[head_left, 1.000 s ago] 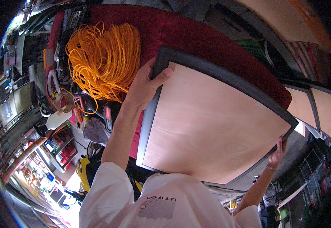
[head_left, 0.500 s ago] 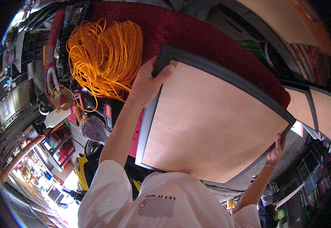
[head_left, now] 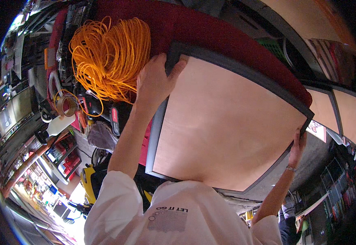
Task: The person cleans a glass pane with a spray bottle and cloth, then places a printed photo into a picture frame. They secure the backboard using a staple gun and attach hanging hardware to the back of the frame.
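A large framed panel [head_left: 227, 126], with a plain light-brown face and a black border, spans the space before me. Its near edge is against my shirt. My left hand [head_left: 155, 81] grips the far left corner, thumb lying over the border and fingers curled around the outer side. At the right side my right hand [head_left: 297, 148] holds the border, its fingers partly hidden behind the edge. Beneath the panel's far part is a surface covered in dark red cloth [head_left: 235, 41]. A loose coil of orange rope [head_left: 112, 59] rests on it, close to my left hand.
Left of the panel lie a roll of tape [head_left: 66, 105], a black-and-red power tool [head_left: 91, 105] and a dark battery-like block [head_left: 114, 120]. More black-edged panels [head_left: 346, 112] stand at the right. Something yellow and black [head_left: 89, 183] is at the lower left.
The panel has shifted slightly away from me and a little to the left, with both hands still gripping it. My right hand has risen a little in the view.
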The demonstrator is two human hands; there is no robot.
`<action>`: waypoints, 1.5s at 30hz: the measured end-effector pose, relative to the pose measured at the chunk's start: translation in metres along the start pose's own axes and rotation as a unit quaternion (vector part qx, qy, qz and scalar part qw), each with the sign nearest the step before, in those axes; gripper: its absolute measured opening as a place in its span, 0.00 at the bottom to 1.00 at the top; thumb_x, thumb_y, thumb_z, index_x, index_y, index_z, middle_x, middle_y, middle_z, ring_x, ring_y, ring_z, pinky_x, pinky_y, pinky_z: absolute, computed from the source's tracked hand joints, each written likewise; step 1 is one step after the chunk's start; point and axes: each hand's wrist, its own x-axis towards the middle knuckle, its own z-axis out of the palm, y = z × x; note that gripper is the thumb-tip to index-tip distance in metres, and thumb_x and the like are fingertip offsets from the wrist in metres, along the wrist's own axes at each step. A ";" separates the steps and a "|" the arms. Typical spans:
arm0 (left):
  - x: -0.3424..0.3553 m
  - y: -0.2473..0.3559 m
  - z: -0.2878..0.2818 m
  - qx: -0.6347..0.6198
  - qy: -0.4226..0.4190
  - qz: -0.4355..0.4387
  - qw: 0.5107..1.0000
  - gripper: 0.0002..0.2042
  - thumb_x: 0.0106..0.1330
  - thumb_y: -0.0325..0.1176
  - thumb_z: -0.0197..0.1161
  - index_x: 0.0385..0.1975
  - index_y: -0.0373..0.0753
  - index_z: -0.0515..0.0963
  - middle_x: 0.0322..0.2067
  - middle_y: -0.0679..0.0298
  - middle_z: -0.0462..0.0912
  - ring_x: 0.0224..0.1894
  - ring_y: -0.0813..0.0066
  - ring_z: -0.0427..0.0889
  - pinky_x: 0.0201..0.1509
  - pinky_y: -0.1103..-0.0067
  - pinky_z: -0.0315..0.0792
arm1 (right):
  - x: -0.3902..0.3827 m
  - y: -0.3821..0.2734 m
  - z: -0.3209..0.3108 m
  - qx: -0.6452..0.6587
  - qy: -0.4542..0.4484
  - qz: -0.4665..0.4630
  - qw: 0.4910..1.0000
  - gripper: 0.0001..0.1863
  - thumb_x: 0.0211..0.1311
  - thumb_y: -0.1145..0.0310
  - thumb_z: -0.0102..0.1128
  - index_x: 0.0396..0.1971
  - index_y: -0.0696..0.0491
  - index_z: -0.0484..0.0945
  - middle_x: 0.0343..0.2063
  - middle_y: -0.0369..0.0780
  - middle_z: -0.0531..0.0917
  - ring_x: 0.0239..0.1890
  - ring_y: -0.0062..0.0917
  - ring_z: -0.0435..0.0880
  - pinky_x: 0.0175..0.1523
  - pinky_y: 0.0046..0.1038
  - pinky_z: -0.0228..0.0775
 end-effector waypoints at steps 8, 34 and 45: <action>0.019 0.000 -0.009 0.129 -0.047 0.038 0.990 0.32 0.63 0.66 0.58 0.34 0.33 0.77 0.29 0.42 0.83 0.37 0.41 0.84 0.40 0.55 0.74 | 0.015 -0.016 0.000 -0.179 -0.048 -0.002 0.983 0.34 0.72 0.46 0.52 0.64 0.59 0.67 0.56 0.50 0.79 0.57 0.39 0.80 0.60 0.38 0.70; -0.326 -0.157 0.094 0.009 0.121 -0.102 0.987 0.23 0.64 0.41 0.65 0.51 0.32 0.68 0.48 0.45 0.73 0.54 0.41 0.69 0.60 0.54 0.62 | -0.235 0.096 0.023 0.070 -0.060 0.063 0.994 0.39 0.69 0.48 0.58 0.63 0.68 0.61 0.57 0.58 0.74 0.65 0.44 0.70 0.69 0.32 0.58; -0.412 -0.147 -0.037 -0.142 -0.156 -0.020 0.977 0.28 0.64 0.39 0.67 0.61 0.40 0.65 0.44 0.53 0.82 0.35 0.65 0.79 0.44 0.69 0.73 | -0.319 0.083 -0.079 -0.005 -0.143 -0.141 0.980 0.25 0.69 0.70 0.55 0.65 0.51 0.68 0.54 0.37 0.81 0.55 0.25 0.78 0.60 0.27 0.67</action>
